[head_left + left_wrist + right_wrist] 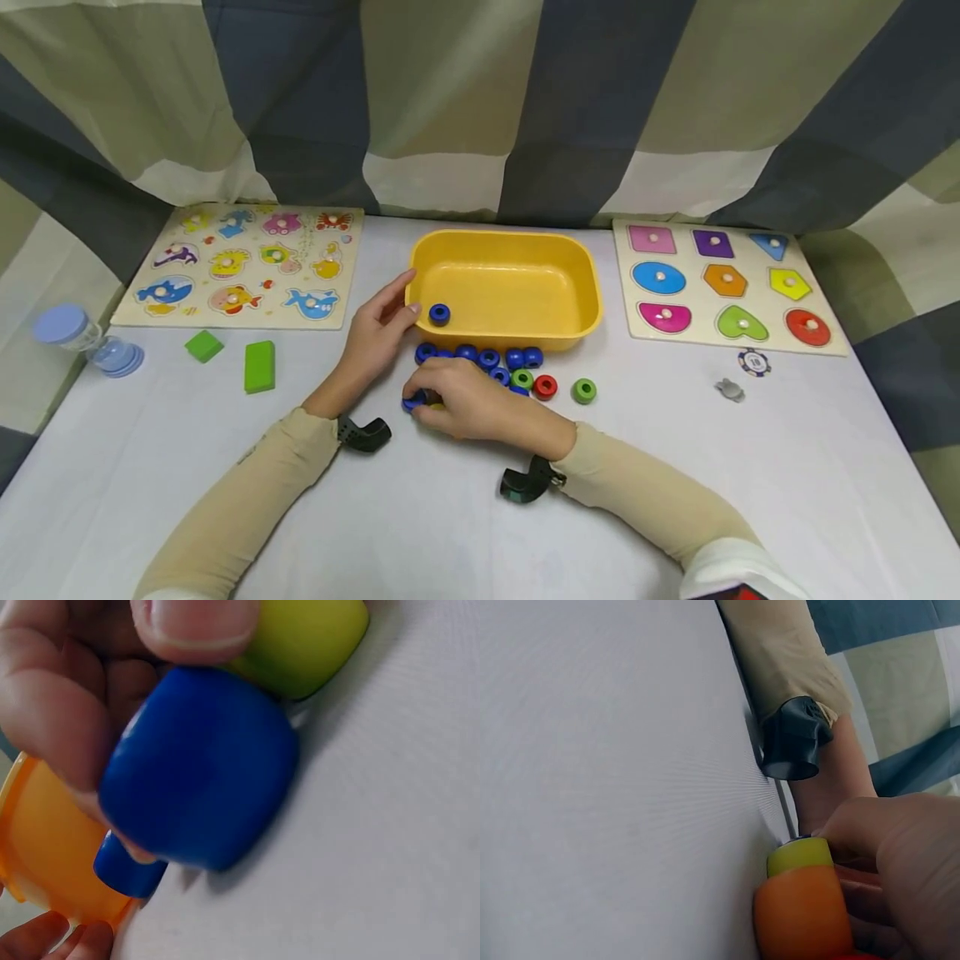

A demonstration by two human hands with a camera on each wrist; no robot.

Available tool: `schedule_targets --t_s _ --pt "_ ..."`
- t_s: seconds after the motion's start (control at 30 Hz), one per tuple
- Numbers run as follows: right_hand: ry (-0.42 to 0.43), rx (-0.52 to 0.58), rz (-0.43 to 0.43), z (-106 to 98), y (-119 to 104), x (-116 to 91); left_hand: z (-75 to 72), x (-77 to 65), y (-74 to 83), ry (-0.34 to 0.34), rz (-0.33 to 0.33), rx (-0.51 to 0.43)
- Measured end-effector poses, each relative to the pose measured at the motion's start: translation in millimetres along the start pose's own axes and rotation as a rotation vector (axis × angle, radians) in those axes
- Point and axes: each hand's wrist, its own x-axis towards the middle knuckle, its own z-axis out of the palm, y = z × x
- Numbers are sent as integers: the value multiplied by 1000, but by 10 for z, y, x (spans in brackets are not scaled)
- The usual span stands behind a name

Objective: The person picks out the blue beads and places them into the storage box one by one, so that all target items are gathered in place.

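your right hand [468, 400] pinches a blue bead [202, 769] between thumb and fingers, low over or on the tabletop [360, 525] in front of the tray [510, 292]; the bead is plain, smooth and barrel-rounded. the fingers of your left hand [371, 337] lie apart against the tray's left side. your right hand hides part of the bead, and the yellow-green bead [322, 645] beside it is cut off in the left wrist view.
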Motion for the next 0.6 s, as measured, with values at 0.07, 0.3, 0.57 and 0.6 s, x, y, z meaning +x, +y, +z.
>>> schedule_targets --t_s 0.07,0.3,0.57,0.6 --pt "19 9 -27 -1 10 4 -5 -6 -1 3 1 -3" --pt "208 81 -101 -275 72 24 -6 4 23 -6 11 -18" --pt "365 -2 192 -803 355 -2 -8 7 29 -2 -14 6" --pt "352 -6 230 -827 392 -7 -7 -2 28 -2 -18 7"
